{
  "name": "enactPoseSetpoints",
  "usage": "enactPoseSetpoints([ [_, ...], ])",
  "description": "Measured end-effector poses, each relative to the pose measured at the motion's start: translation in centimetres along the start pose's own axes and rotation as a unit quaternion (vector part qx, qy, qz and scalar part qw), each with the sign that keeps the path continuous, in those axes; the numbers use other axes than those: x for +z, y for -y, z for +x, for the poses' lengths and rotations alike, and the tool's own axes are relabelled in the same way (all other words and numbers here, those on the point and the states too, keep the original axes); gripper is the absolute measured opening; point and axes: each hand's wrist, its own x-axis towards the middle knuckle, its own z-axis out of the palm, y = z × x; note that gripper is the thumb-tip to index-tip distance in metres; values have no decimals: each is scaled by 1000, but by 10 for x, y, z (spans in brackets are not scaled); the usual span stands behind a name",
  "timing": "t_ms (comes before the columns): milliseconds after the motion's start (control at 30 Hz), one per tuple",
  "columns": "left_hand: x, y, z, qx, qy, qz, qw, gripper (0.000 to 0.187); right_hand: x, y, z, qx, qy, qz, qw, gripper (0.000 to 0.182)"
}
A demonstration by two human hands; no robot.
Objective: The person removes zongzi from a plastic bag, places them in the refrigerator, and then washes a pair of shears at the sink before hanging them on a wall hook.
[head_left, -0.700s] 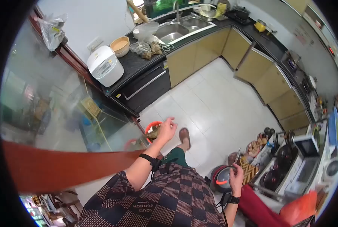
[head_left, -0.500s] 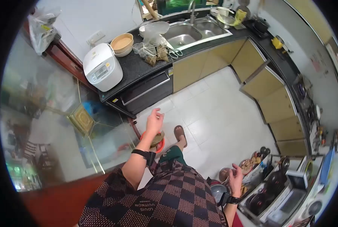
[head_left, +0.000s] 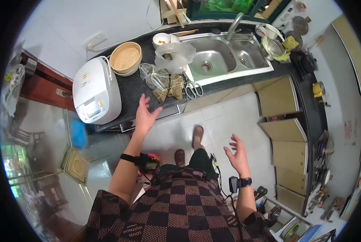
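Observation:
My left hand (head_left: pixel 146 117) reaches toward the counter's front edge with its fingers apart, holding nothing. Just beyond it lie brown leaf-wrapped bundles tied with string (head_left: pixel 175 88), some partly under a clear plastic bag (head_left: pixel 149 76). A pair of scissors (head_left: pixel 194 91) rests right of the bundles, near the edge. My right hand (head_left: pixel 239 156) hangs over the floor, fingers spread and touching nothing. To the left of the bundles stand a woven basket (head_left: pixel 126 56) set in a bowl and a white rice cooker (head_left: pixel 95 90).
A double steel sink (head_left: pixel 212 56) is set into the dark counter (head_left: pixel 128 94), with white bowls (head_left: pixel 161 39) at its left. Cabinet doors (head_left: pixel 283 135) stand ajar on the right. A glass door is at left; a red container (head_left: pixel 154 159) sits on the floor.
The view has moved closer to the counter. My left hand has come up near its edge and the bundles. My right hand has risen away from the pots at lower right.

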Motion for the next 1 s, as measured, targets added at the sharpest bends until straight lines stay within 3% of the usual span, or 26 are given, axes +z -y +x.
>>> enactPoseSetpoints([
  [67, 10, -6, 28, 101, -60, 20, 993, 106, 1, 16, 63, -31, 42, -12, 999, 68],
  [100, 9, -20, 42, 98, -44, 1, 994, 121, 4, 22, 95, -52, 65, -14, 996, 69],
  [200, 21, -49, 86, 123, -88, 93, 984, 126, 15, 35, 184, -86, 114, -8, 990, 70],
  [233, 29, -51, 106, 131, -105, 80, 983, 134, 16, 37, 211, -98, 130, -2, 987, 70],
  [333, 56, -71, 159, 113, -135, 57, 983, 133, 15, 49, 270, -116, 157, 3, 981, 68],
  [367, 62, -79, 180, 153, -121, 153, 969, 110, 13, 55, 287, -117, 170, 8, 978, 68],
  [400, 71, -78, 200, 143, -122, 154, 970, 110, 12, 58, 301, -116, 186, 13, 976, 67],
  [467, 88, -67, 230, 236, -156, 203, 937, 80, 8, 61, 325, -119, 205, 8, 972, 67],
  [500, 92, -71, 236, 136, -133, 38, 981, 54, 7, 62, 336, -117, 214, 7, 970, 67],
  [533, 91, -73, 242, 129, -135, 41, 982, 54, 7, 62, 345, -114, 222, 7, 968, 67],
  [567, 88, -76, 248, -2, -148, -90, 985, 44, 8, 57, 355, -126, 220, 13, 967, 67],
  [600, 86, -79, 253, -132, -158, -218, 954, 35, 8, 57, 363, -123, 225, 15, 966, 67],
  [633, 80, -81, 259, -103, -213, -270, 933, 34, 9, 59, 371, -124, 230, 19, 965, 67],
  [667, 73, -84, 261, -106, -215, -266, 934, 34, 9, 61, 379, -125, 235, 23, 964, 67],
  [733, 52, -102, 258, -53, -197, -390, 898, 37, 12, 70, 392, -109, 253, 24, 961, 67],
  [867, 12, -159, 227, -173, -224, -433, 856, 41, 27, 85, 409, -156, 270, 41, 949, 65],
  [1000, -28, -161, 180, -141, -300, -432, 839, 41, 39, 105, 415, -177, 297, 64, 936, 64],
])
